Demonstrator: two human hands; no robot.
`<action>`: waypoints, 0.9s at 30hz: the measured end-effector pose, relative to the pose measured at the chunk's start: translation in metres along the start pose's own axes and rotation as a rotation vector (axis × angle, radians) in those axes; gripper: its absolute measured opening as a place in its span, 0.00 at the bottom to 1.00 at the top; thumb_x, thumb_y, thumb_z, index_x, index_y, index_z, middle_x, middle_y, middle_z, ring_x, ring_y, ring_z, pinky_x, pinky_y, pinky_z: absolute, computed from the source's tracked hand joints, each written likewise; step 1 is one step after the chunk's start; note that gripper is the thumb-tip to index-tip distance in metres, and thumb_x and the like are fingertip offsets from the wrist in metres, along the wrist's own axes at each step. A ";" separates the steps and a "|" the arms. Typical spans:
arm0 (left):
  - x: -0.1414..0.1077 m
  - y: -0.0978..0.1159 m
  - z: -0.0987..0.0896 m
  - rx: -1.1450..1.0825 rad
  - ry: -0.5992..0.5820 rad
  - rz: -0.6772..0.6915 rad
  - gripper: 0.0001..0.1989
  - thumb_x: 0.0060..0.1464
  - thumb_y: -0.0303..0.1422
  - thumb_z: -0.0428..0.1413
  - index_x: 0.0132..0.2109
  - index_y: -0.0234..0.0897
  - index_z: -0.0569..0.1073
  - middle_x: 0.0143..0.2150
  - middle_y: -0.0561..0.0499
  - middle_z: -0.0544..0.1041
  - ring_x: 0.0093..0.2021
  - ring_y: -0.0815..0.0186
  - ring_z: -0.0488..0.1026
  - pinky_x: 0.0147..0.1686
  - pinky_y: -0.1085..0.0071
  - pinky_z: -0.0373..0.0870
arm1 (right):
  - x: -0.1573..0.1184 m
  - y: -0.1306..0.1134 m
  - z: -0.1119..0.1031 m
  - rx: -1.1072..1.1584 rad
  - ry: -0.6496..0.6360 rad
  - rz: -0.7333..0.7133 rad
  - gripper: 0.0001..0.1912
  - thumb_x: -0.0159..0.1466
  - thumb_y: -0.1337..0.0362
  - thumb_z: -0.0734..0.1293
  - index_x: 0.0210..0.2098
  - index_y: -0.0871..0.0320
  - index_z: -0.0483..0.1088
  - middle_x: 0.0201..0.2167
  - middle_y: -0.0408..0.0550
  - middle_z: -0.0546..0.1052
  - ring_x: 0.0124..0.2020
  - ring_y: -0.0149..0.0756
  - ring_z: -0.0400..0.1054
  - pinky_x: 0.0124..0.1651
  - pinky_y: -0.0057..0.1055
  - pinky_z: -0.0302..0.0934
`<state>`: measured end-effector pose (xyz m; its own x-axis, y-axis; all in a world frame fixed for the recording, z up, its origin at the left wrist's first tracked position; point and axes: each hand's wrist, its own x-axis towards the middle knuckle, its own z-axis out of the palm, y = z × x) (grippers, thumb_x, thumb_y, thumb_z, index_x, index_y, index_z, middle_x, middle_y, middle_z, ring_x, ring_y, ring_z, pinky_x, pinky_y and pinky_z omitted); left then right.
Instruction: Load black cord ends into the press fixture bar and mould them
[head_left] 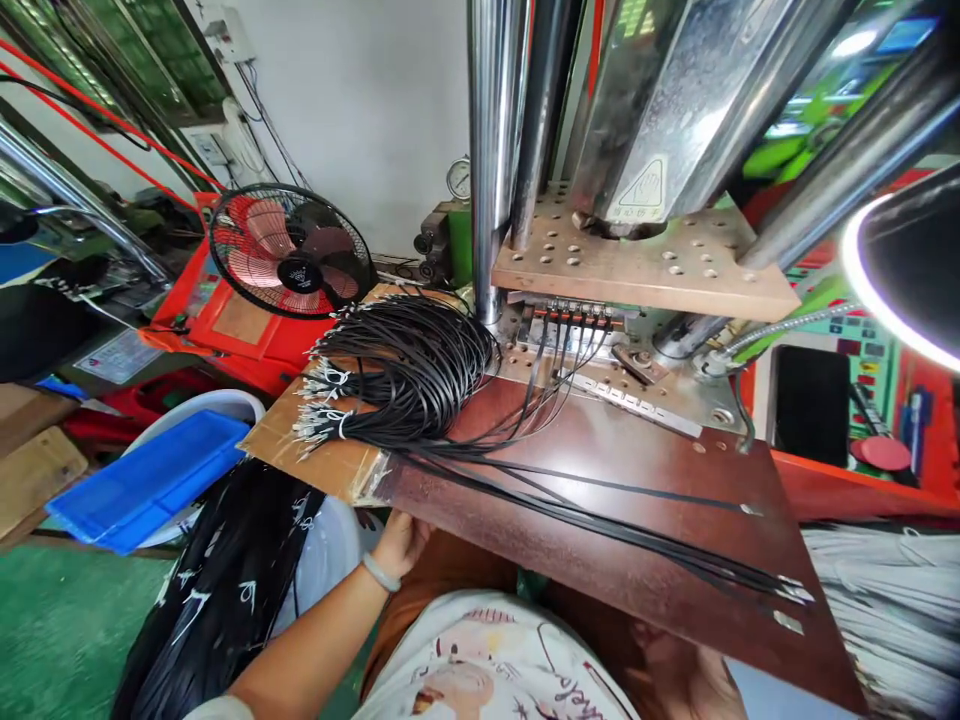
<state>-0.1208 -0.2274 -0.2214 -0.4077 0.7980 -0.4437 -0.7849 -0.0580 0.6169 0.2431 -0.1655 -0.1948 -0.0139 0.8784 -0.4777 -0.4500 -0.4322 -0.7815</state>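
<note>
My left hand is at the table's front edge below the cardboard, its fingers partly hidden under the edge. My right hand is low at the front edge on the right, blurred and partly covered by the tabletop. Black cables lie in a looped bundle on the cardboard, their ends tied with white. Several more cables stretch across the brown table to its right side. Others run into a metal mold under the press plate. A slotted metal strip lies before the mold.
Shiny press columns rise behind the table. A black fan stands at the back left, above a blue tray. On the right are a ring lamp, a phone in a red tray, and pale cables.
</note>
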 end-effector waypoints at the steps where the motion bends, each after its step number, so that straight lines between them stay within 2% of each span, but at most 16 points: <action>1: 0.002 -0.002 0.000 -0.003 0.016 0.013 0.25 0.40 0.35 0.71 0.47 0.41 0.75 0.37 0.53 0.81 0.41 0.63 0.79 0.55 0.61 0.72 | 0.002 0.004 0.002 0.029 0.020 -0.004 0.15 0.46 0.51 0.75 0.31 0.46 0.73 0.29 0.42 0.77 0.23 0.37 0.66 0.21 0.33 0.63; 6: 0.005 0.003 -0.009 0.016 0.021 0.032 0.22 0.45 0.35 0.69 0.48 0.43 0.75 0.38 0.56 0.81 0.37 0.69 0.78 0.49 0.69 0.75 | -0.003 0.021 0.006 0.169 0.088 -0.034 0.23 0.41 0.49 0.79 0.30 0.51 0.70 0.29 0.39 0.75 0.27 0.33 0.66 0.24 0.29 0.63; 9: 0.008 0.006 -0.005 0.027 -0.005 0.034 0.19 0.48 0.37 0.67 0.48 0.45 0.75 0.41 0.56 0.81 0.38 0.69 0.78 0.45 0.72 0.76 | -0.002 0.024 0.006 0.214 0.108 -0.075 0.27 0.40 0.46 0.79 0.30 0.52 0.68 0.27 0.37 0.74 0.25 0.31 0.64 0.25 0.29 0.62; 13: 0.005 0.009 0.007 0.067 -0.015 0.034 0.14 0.52 0.37 0.64 0.46 0.46 0.76 0.43 0.55 0.81 0.42 0.67 0.78 0.44 0.70 0.77 | -0.001 0.024 0.006 0.221 0.075 -0.101 0.28 0.42 0.42 0.77 0.29 0.54 0.66 0.23 0.36 0.70 0.24 0.30 0.62 0.26 0.30 0.62; 16: 0.001 0.010 0.012 0.100 0.006 0.041 0.15 0.52 0.39 0.65 0.47 0.47 0.76 0.42 0.55 0.81 0.43 0.66 0.78 0.44 0.68 0.77 | -0.004 0.024 0.006 0.203 0.042 -0.098 0.28 0.44 0.41 0.76 0.27 0.54 0.64 0.21 0.36 0.68 0.23 0.30 0.62 0.27 0.32 0.61; 23: 0.003 0.008 0.008 0.201 -0.060 0.048 0.19 0.48 0.44 0.65 0.45 0.44 0.75 0.39 0.53 0.81 0.40 0.66 0.77 0.42 0.68 0.76 | -0.002 0.018 0.009 0.121 0.061 -0.098 0.31 0.41 0.38 0.76 0.25 0.54 0.61 0.20 0.35 0.64 0.23 0.30 0.60 0.27 0.32 0.60; 27: 0.000 0.003 0.005 0.311 -0.111 0.075 0.22 0.48 0.52 0.63 0.43 0.41 0.75 0.39 0.50 0.80 0.40 0.63 0.77 0.44 0.65 0.75 | -0.022 0.009 0.016 -0.009 0.034 -0.080 0.27 0.44 0.37 0.74 0.24 0.52 0.66 0.19 0.39 0.68 0.22 0.34 0.62 0.25 0.33 0.60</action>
<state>-0.1210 -0.2248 -0.2160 -0.3922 0.8598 -0.3269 -0.5678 0.0533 0.8214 0.2247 -0.1857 -0.1852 0.0525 0.9029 -0.4265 -0.4406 -0.3623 -0.8213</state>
